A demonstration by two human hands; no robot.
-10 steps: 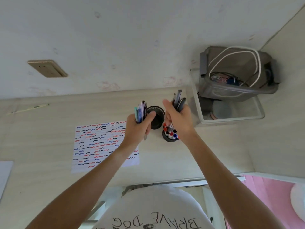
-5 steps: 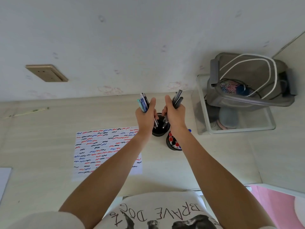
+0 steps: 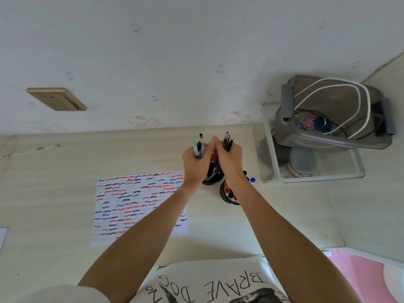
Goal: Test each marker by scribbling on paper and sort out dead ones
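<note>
My left hand (image 3: 195, 165) grips a bundle of pens (image 3: 198, 146) with blue, teal and black ends. My right hand (image 3: 229, 159) grips a bundle of dark pens (image 3: 227, 141). Both hands meet over a black cup (image 3: 211, 180), and the pens' lower ends reach into it. A second black cup (image 3: 228, 194) beside it holds several markers with red, black and blue caps. A sheet of paper (image 3: 131, 204) covered with red, blue and black scribbles lies on the desk to the left, partly under my left forearm.
A clear plastic bin (image 3: 310, 171) stands at the right with a grey lidded box (image 3: 332, 119) and white cable on top. A pencil (image 3: 30, 150) lies far left near the wall. A white sheet edge (image 3: 2, 237) shows at the left border.
Both hands came together over the left black cup and lowered their pen bundles into it. The view shifted, so the desk items appear lower and to the right.
</note>
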